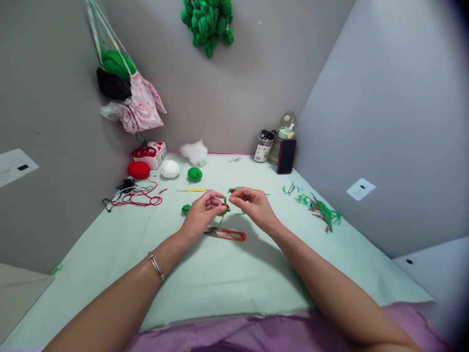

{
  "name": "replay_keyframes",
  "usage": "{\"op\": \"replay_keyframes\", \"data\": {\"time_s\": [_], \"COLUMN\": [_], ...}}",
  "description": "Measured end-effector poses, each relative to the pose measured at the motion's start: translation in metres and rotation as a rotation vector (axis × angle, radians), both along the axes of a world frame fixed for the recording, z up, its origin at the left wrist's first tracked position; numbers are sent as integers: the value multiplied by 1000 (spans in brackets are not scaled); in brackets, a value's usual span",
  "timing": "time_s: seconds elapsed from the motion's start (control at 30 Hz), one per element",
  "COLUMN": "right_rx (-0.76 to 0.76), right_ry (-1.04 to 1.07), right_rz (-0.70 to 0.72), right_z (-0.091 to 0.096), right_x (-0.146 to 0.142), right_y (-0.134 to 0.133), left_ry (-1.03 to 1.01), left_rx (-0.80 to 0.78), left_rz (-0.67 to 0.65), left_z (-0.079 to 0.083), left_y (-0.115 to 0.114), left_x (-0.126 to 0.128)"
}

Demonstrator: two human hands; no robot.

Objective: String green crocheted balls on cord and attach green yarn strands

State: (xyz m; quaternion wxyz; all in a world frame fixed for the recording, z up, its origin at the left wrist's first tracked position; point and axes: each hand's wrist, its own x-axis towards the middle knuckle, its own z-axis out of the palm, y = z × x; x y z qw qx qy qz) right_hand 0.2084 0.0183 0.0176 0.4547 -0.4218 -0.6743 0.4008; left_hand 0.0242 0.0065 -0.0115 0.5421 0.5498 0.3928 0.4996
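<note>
My left hand (201, 213) pinches a small red and green crocheted piece (225, 208) between thumb and fingers. A green yarn tail (220, 221) hangs below it, and a green strand stands up above it. Close to that strand, my right hand (255, 205) is closed in a pinch; what its fingertips hold is too small to make out. Orange-handled thread snips (233, 235) lie just below the hands. Beyond my left hand is a crochet hook with a yellow handle (196, 190). A small green piece (186, 209) sits beside that hand, partly covered.
Red (138, 170), white (170, 169) and green yarn balls (194, 174) stand at the back left, near white stuffing (195, 152). Loose yarn (142, 198) lies left, cut scraps (322, 210) right. A phone (286, 156) and pen cup (263, 148) stand at the back right.
</note>
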Motion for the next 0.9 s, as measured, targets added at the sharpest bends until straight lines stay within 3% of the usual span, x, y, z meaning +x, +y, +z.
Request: {"op": "replay_keyframes", "data": {"time_s": [0.23,0.9], "right_rx": [13,69], "right_ry": [93,293], "right_rz": [-131,-302], "right_z": [0,8], "right_x": [5,16], "right_y": [6,15], "left_ry": [98,240], "left_rx": [-5,7], "left_rz": [-75,-181], "left_z": [-1,-8], "left_y": [0,-1], "left_x": [1,1]}}
